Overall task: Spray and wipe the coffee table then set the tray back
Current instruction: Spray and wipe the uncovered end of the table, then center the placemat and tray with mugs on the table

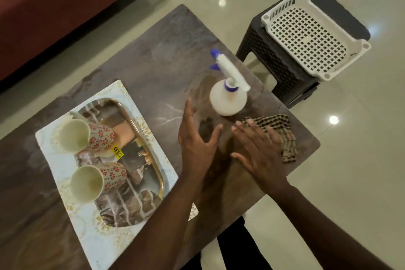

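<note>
Both hands over the dark brown marbled coffee table [153, 55], nothing held. Left hand [197, 138] hovers with fingers straight and spread wide, thumb out, palm facing right. Right hand [258, 149] is flat, fingers straight and close together, its far edge overlapping the black-and-cream checked cloth [282, 133]; cannot tell if it actually presses the cloth. Cloth lies crumpled at the table's right edge. White plastic spray bottle with blue nozzle and collar [228, 94] stands upright just beyond the fingertips of both hands, apart from them, just beside the cloth. Mirrored tray with gold rim [135, 129] sits on a white placemat with gold floral pattern [57, 160] on the left part of the table. Two cream mugs with red flower print stand on the tray: far one [85, 132], near one [96, 180]. Off the table to the right, a white perforated plastic basket [315, 33] rests on a dark woven-look stool [274, 59]. Maroon sofa [54, 6] at top left, glossy tile floor [350, 160].
</note>
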`<action>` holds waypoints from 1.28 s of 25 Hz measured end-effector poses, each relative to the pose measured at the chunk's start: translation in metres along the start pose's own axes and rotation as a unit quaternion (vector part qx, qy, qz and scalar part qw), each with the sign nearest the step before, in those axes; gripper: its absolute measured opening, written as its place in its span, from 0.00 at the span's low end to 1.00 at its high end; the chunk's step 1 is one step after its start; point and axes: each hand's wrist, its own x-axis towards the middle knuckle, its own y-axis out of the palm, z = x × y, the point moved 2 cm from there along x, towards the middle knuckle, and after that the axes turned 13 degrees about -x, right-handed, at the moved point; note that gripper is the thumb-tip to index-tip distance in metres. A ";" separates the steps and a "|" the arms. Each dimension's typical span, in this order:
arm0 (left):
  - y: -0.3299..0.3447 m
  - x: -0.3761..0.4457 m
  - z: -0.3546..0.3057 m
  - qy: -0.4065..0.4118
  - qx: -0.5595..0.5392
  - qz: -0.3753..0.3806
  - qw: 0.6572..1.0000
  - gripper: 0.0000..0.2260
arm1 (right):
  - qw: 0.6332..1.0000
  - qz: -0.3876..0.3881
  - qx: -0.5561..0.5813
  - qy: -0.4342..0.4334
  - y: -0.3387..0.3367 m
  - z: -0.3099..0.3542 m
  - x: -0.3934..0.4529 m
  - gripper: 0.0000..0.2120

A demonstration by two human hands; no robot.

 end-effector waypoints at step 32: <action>-0.335 -0.071 0.162 -0.356 -0.098 -0.283 0.885 0.14 | 0.987 0.155 0.009 -0.043 0.073 0.299 -0.029 0.28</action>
